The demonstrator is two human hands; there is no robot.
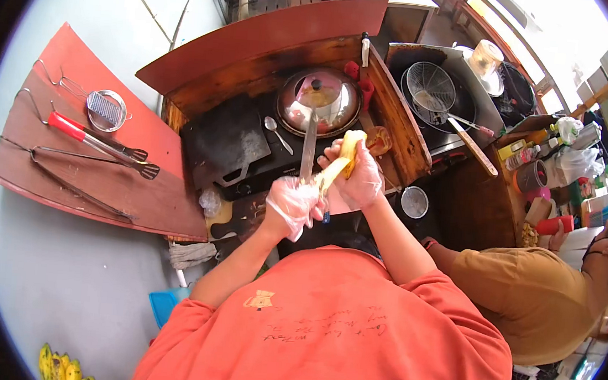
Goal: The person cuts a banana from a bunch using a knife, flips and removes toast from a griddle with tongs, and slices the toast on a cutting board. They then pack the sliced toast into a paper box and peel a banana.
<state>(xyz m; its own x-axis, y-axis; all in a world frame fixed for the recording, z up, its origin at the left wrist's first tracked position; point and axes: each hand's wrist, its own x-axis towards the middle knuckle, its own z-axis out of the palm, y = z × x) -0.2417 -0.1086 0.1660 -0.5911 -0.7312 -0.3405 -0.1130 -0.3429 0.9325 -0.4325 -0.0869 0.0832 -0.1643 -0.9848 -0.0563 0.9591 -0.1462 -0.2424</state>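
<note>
In my left hand (292,205), gloved in thin clear plastic, a knife is gripped with its broad metal blade (309,147) pointing up and away from me. My right hand (360,180), gloved the same way, is closed around a partly peeled banana (350,151). A strip of yellow peel (329,176) runs from the banana down to my left fingers, which seem to pinch it alongside the knife. Both hands are close together above the cooking counter. Beyond them sits a round pan with a shiny domed lid (318,102).
A spoon (278,135) lies on the black stovetop. Tongs (101,142) and a grater (105,109) rest on the red board at left. Right of the wooden partition, a strainer (430,87) sits over a wok. A co-worker (524,300) stands close at my right. Bananas (61,367) are at lower left.
</note>
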